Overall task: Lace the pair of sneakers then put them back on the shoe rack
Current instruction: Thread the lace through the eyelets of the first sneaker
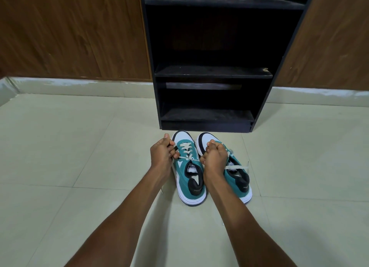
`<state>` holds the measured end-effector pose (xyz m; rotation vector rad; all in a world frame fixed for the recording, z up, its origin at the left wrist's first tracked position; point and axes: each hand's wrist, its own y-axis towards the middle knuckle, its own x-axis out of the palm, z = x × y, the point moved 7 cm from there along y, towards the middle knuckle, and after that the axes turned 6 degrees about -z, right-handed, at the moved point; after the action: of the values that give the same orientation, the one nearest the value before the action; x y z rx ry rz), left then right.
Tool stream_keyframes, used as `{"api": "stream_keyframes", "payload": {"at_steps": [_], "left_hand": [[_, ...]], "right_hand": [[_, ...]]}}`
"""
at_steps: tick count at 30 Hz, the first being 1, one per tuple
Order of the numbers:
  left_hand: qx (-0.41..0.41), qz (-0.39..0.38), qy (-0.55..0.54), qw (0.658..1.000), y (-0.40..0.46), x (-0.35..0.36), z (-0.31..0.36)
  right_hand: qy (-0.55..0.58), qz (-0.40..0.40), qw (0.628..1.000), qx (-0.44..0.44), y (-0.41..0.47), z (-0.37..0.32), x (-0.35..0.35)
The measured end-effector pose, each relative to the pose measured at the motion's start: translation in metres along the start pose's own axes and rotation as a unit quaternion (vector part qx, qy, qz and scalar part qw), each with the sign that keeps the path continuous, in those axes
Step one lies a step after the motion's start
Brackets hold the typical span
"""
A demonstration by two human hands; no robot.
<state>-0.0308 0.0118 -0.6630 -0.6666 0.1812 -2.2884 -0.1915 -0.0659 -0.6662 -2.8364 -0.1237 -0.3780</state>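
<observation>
Head view, from the bottom of the frame upward: two bare forearms reach forward over the pale glossy tiled floor (60, 147) toward a pair of shoes at centre frame. The left hand (162, 154) is curled, its grip pinching one end of the off-white flat lace (186, 158) beside the left-hand teal suede sneaker with white sole and black heel collar (188, 173). The right hand (215, 156) is fisted on the other end of the same lace, so the strand runs taut across the top eyelets between the two hands. That shoe already shows crossed lacing up its tongue, so the step in hand appears to be drawing the lace snug before tying. The second matching teal sneaker (236, 179) stands just beside it on the right, partly hidden by the right wrist; a loose lace end (238, 167) lies across its opening, and whether it is fully laced cannot be told. Both shoes sit on the floor, toes pointing toward the black wooden open shoe rack (205, 73), which stands close behind them against brown wood-grain wall panels (69, 31). The next move likely calls for crossing the two ends and forming a knot while keeping tension even, then attending to the right-hand shoe before either goes onto a shelf.
</observation>
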Motion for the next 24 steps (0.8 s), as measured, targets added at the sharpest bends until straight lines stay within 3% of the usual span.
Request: {"api": "stream_keyframes", "payload": {"at_steps": [8,17,24], "left_hand": [[-0.002,-0.068,0.036,0.997,-0.005,0.015,0.012],[0.055,-0.146,0.09,0.984,-0.021,0.044,0.026],[0.098,-0.109,0.149,0.978,-0.023,0.034,0.031]], "right_hand": [[0.04,-0.088,0.995,-0.011,-0.014,-0.01,0.012],[0.049,-0.142,0.988,-0.019,-0.02,-0.033,0.027],[0.046,-0.153,0.987,0.001,-0.013,-0.043,0.026]]}}
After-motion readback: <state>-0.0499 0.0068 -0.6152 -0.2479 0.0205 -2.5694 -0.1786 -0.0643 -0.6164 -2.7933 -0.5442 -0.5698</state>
